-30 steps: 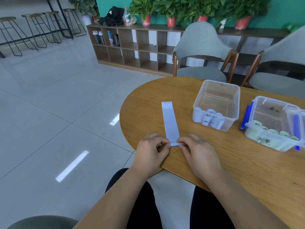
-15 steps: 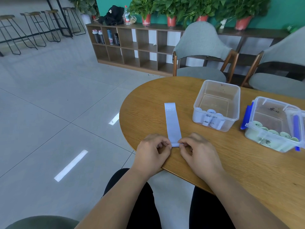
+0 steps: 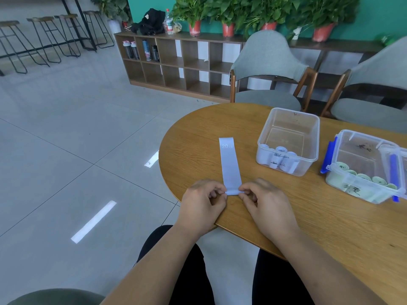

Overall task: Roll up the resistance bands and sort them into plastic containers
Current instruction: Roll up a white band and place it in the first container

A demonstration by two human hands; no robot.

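Since a second ago the far end of the resistance band [image 3: 230,164] has drawn slightly closer to the hands, and the small roll at its near end looks a little thicker; the hands have barely shifted. It is a pale lilac strip lying flat on the wooden desk [image 3: 286,227], running away from the person, with its near end turned over into a tight little roll close to the desk's edge. The left hand [image 3: 201,208] pinches the left end of that roll with curled fingers [image 3: 217,192]; the right hand [image 3: 267,205] pinches the right end in the same way, its fingers [image 3: 244,190] bent onto the roll.

White print near the band's far end reads "20", followed by small letters too faint to make out. To the right stands a clear plastic container [image 3: 286,137] holding several pale rolled bands [image 3: 280,159] at its near wall; black handwriting shows on them but cannot be read. Further right, a second clear container [image 3: 363,155] with blue clips [image 3: 328,157] holds green rolled bands [image 3: 363,178]; the dark handwritten marks on its front are also illegible.
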